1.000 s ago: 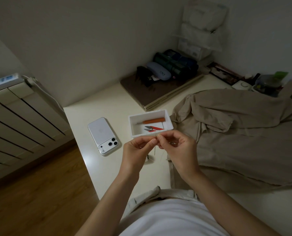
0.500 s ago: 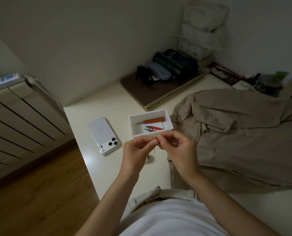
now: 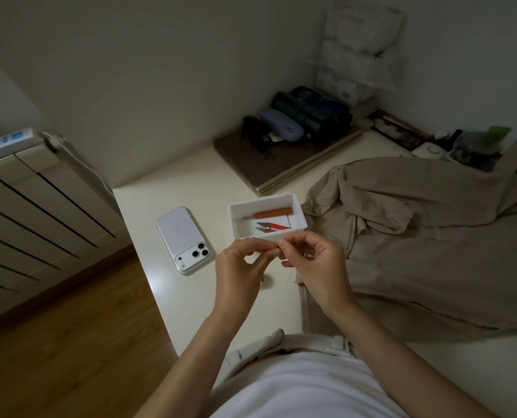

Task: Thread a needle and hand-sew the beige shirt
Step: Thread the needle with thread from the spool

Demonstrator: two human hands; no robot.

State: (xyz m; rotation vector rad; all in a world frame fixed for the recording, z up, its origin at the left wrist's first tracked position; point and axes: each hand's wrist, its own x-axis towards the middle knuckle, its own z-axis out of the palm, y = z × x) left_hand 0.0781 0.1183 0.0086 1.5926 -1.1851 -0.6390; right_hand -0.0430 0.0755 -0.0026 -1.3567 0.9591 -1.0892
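My left hand and my right hand meet fingertip to fingertip just above the table, in front of the white tray. Each hand pinches something very thin between thumb and forefinger; the needle itself is too small to make out. A pale thread hangs down from my right fingers. The beige shirt lies spread and rumpled on the table to the right, apart from both hands.
The tray holds an orange-handled seam ripper and red thread snips. A white phone lies face down to the left. Dark cases on a brown board sit at the back; a radiator stands left.
My hands stay together at the same spot; only the fingertips shift slightly. The thread hangs a little further right under my right hand.
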